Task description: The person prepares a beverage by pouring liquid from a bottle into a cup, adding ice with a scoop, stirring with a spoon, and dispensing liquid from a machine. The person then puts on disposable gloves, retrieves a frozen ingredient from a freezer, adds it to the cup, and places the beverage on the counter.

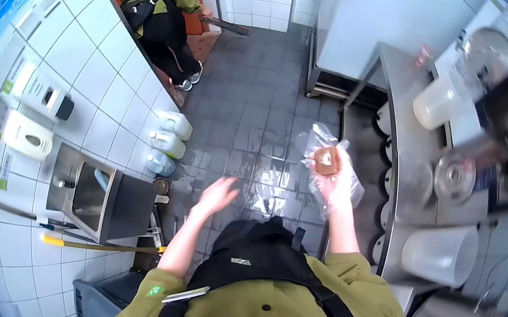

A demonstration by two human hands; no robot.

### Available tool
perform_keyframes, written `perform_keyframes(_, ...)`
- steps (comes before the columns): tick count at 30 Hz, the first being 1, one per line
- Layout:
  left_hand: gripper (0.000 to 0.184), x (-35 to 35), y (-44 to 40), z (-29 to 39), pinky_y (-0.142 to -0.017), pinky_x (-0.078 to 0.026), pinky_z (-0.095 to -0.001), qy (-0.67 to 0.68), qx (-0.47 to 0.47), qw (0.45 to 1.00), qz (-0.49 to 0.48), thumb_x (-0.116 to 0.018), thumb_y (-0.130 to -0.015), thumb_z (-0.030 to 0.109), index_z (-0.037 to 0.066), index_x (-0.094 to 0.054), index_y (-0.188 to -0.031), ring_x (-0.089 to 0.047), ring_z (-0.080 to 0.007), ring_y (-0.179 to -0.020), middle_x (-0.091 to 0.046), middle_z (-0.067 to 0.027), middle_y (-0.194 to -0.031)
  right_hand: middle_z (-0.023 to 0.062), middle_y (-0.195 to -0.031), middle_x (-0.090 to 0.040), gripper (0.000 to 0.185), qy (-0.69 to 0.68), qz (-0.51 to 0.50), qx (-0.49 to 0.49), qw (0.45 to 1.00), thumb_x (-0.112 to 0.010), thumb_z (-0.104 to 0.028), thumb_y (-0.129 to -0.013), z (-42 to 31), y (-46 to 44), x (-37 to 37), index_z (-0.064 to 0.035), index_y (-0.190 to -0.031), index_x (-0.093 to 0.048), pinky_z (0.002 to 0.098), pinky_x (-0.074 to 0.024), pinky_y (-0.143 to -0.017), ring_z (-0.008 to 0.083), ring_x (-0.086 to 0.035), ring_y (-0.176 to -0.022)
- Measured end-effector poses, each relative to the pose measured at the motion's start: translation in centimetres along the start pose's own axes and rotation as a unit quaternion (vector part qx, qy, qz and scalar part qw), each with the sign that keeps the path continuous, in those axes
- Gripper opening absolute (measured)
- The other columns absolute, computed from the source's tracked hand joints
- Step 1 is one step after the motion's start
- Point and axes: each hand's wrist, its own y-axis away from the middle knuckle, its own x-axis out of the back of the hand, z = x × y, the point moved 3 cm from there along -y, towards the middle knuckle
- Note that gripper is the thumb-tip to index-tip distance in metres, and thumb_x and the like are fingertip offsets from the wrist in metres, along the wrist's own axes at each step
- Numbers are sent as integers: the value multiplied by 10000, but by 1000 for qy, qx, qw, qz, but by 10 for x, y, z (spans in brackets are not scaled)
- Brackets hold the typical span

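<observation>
My right hand (340, 179) is closed around a small brown square block (327, 160) with a whitish patch on top. A crumpled clear plastic bag (352, 194) surrounds the block and the hand; whether the block lies inside it I cannot tell. The kind of block does not show. My left hand (218, 195) is held out above the wet tiled floor, holding nothing, its fingers stretched and slightly apart.
A steel counter (400, 75) with plastic tubs runs along the right. Several jugs (169, 144) stand by the left wall near a steel hand basin (89, 194). Another person (170, 13) bends at the orange doorway, holding a dark long object (229, 26).
</observation>
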Motion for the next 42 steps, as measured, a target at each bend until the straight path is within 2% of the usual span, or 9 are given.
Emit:
perform_keyframes(3,404,22,14,-99,-822,-411,-377,62,173,982,-33,-549,-766,288,69,-496,-1102,-497,-315,-989,-537,-169,-1029,79,-861,-559,214,25,-36,-76,996,-565,-285,-788,21,-95,-65,-99,-886,-525,356,-477,-646,279,-565,-788)
perform_keyframes(6,391,38,22,-170,-754,-447,-359,142,314,938,49,-574,-748,273,33,-526,-1053,-571,-294,-867,-595,-171,-904,118,-834,-569,284,87,-27,-115,989,-559,-318,-783,48,-185,-127,-70,-910,-506,341,-482,-604,276,-580,-734)
perform_keyframes(10,408,74,-51,-227,-719,-456,-358,200,381,901,58,-593,-732,285,14,-535,-1032,-585,-290,-811,-602,-171,-854,121,-852,-563,284,127,-41,-104,986,-537,-314,-796,83,-306,-201,-59,-915,-505,338,-479,-599,277,-571,-760)
perform_keyframes(14,376,132,-197,-275,-662,-458,-353,106,260,952,120,-573,-752,236,17,-515,-1051,-574,-303,-737,-589,-148,-763,128,-863,-556,307,133,-89,-128,979,-548,-323,-789,104,-414,-285,-56,-930,-493,333,-479,-610,272,-566,-761)
perform_keyframes(20,336,240,-392,-287,-657,-442,-372,149,166,966,133,-577,-747,188,37,-503,-1038,-557,-305,-765,-569,-145,-795,108,-897,-535,314,113,-53,-136,983,-572,-284,-784,122,-536,-358,-42,-960,-475,365,-481,-656,278,-550,-786)
perform_keyframes(25,340,281,-476,-329,-655,-443,-381,117,188,951,214,-582,-743,177,42,-499,-1043,-553,-315,-762,-565,-148,-805,110,-904,-543,309,170,-91,-180,965,-554,-285,-794,163,-631,-401,-44,-971,-475,362,-473,-652,286,-557,-785)
perform_keyframes(32,396,311,-487,-385,-666,-457,-338,227,333,862,308,-594,-740,165,28,-478,-1093,-571,-270,-736,-570,-143,-821,107,-867,-566,274,238,-171,-348,891,-530,-315,-808,263,-719,-516,-65,-913,-496,348,-480,-626,277,-568,-768)
perform_keyframes(36,396,323,-481,-418,-676,-462,-298,353,442,734,376,-591,-762,161,25,-469,-1114,-572,-197,-756,-578,-111,-859,102,-862,-569,259,251,-236,-401,849,-529,-307,-808,361,-755,-587,-70,-907,-501,334,-470,-653,270,-565,-778)
perform_keyframes(42,350,360,-526,-518,-772,-405,-241,448,428,632,465,-539,-814,99,54,-453,-1150,-512,-115,-858,-563,-56,-930,106,-848,-579,238,216,-294,-478,799,-511,-284,-820,529,-805,-673,-52,-870,-524,339,-470,-670,254,-566,-781)
